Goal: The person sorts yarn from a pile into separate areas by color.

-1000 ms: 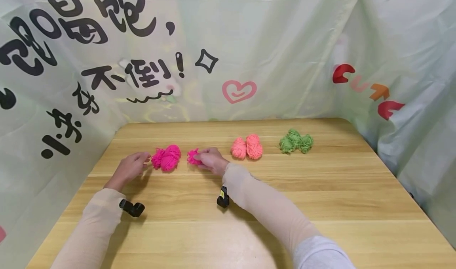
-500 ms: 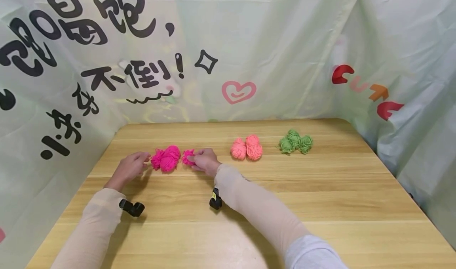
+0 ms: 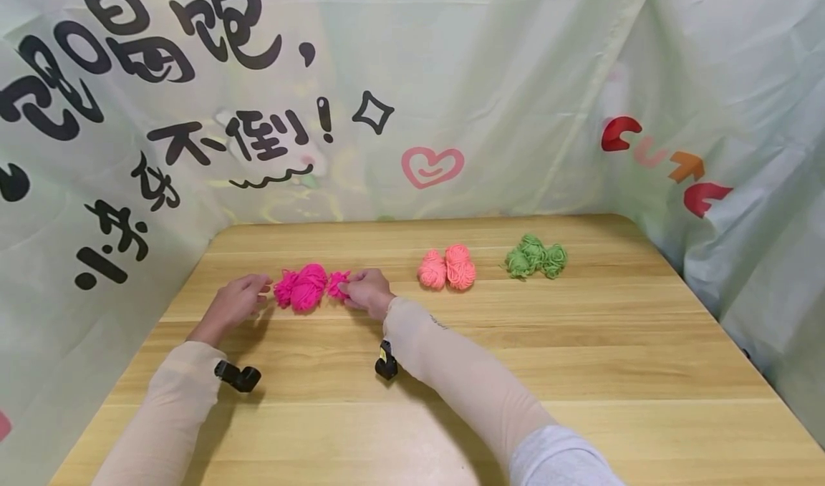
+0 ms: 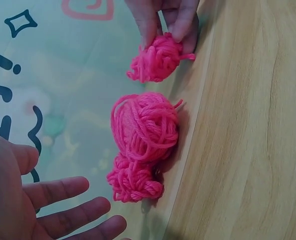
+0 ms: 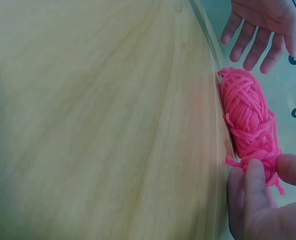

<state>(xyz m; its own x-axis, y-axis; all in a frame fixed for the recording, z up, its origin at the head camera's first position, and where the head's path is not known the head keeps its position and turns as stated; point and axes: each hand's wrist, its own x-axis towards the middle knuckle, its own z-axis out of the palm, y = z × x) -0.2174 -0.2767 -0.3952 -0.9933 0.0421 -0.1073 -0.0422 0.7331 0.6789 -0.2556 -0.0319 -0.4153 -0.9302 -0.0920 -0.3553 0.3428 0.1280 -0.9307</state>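
My right hand (image 3: 369, 290) pinches a small hot-pink ball of yarn (image 3: 337, 284) between thumb and fingers at the table's left half. Just left of it lies a larger hot-pink ball of yarn (image 3: 309, 287), with another small pink ball (image 4: 133, 180) against its far side from my right hand. My left hand (image 3: 240, 301) is at the left end of this pink row, its fingers spread and relaxed, holding nothing. In the left wrist view a narrow gap shows between the pinched ball and the large one.
Two coral balls of yarn (image 3: 447, 268) sit side by side to the right of my right hand. Further right is a cluster of green yarn balls (image 3: 534, 257). A printed cloth backdrop (image 3: 515, 99) hangs behind the wooden table (image 3: 580, 371).
My right hand has slid left with the small pink ball, bringing it close to the large pink one. My left hand and the other yarn have stayed in place.
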